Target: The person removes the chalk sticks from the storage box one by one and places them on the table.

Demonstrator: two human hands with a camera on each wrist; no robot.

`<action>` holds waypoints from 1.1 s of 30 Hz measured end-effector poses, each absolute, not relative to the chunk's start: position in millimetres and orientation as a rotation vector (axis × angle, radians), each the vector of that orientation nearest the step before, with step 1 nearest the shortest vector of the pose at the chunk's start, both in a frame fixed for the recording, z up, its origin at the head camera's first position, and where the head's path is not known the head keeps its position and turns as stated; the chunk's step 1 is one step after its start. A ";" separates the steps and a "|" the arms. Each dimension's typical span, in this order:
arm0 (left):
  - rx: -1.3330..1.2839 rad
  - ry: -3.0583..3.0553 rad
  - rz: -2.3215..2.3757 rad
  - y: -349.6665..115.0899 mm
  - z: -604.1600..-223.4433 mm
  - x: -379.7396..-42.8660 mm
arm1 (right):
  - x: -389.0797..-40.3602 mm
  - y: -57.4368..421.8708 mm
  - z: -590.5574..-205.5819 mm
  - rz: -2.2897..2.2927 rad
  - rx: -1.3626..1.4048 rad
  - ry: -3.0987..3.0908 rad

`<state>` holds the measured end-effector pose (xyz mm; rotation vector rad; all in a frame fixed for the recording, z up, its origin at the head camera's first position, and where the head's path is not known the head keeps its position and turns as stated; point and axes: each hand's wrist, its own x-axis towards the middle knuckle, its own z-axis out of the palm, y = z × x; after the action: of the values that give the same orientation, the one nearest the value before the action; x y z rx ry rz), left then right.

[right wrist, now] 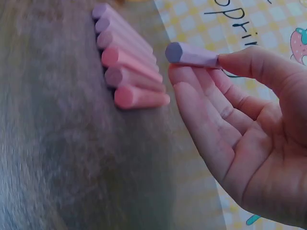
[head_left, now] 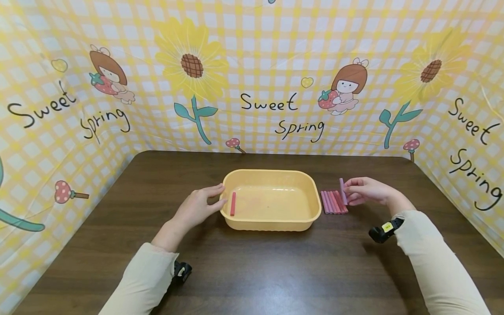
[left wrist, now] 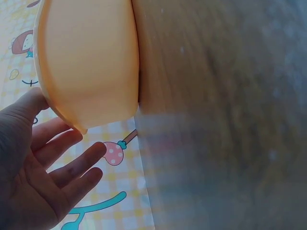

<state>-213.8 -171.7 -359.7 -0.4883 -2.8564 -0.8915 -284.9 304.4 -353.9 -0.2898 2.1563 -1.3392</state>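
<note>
In the head view a shallow yellow plastic basin (head_left: 271,225) sits mid-table with one red chalk stick (head_left: 233,204) lying inside near its left wall. My left hand (head_left: 198,204) holds the basin's left rim, thumb and fingers at the edge; the left wrist view shows the ring and little fingers spread off it. Between thumb and fingertips my right hand (head_left: 368,191) pinches a light purple chalk stick (right wrist: 196,55), raised above the table. Just left of it, several pink, red and purple chalk sticks (right wrist: 132,74) lie side by side in a row.
A dark brown wooden table (head_left: 260,271) bears everything. Yellow checked cloth (head_left: 260,61) with printed flowers and lettering rises behind and along both sides. The row of sticks lies close to the basin's right wall. Each wrist carries a small black camera (head_left: 382,233).
</note>
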 end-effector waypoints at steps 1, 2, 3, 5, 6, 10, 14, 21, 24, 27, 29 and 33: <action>-0.485 -2.858 -0.895 -171.6 -359.7 -213.7 | -284.7 305.6 -354.7 -1.331 -0.279 2.159; -0.487 -2.857 -0.894 -171.6 -359.7 -213.7 | -284.6 306.6 -355.4 -1.325 -0.268 2.158; -0.484 -2.859 -0.896 -171.7 -359.8 -213.8 | -284.5 307.6 -356.4 -1.319 -0.258 2.159; -0.483 -2.860 -0.897 -171.7 -360.0 -213.9 | -284.6 309.8 -358.3 -1.305 -0.240 2.162; -0.486 -2.860 -0.898 -171.5 -360.0 -213.7 | -284.8 310.8 -359.3 -1.298 -0.234 2.166; -0.487 -2.854 -0.899 -171.7 -359.9 -213.6 | -284.9 312.8 -362.8 -1.255 -0.211 2.187; -0.494 -2.836 -0.876 -171.4 -360.7 -213.3 | -283.9 311.7 -365.1 -1.208 -0.196 2.211; -0.487 -2.862 -0.893 -171.4 -359.4 -213.7 | -284.0 310.6 -367.6 -1.134 -0.195 2.248; -0.486 -2.867 -0.900 -171.2 -358.6 -213.7 | -283.6 309.4 -366.8 -1.108 -0.193 2.265; -0.484 -2.874 -0.908 -171.3 -358.3 -213.5 | -283.1 308.3 -365.6 -1.081 -0.200 2.285; -0.480 -2.880 -0.914 -171.4 -358.3 -213.5 | -282.8 308.1 -364.9 -1.067 -0.205 2.297; -0.474 -2.888 -0.919 -171.6 -358.8 -213.6 | -282.5 307.6 -364.1 -1.058 -0.199 2.302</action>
<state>-213.6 -171.6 -358.8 -0.4736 -2.8880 -0.9190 -282.5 307.6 -364.1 -0.1989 2.3020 -1.0580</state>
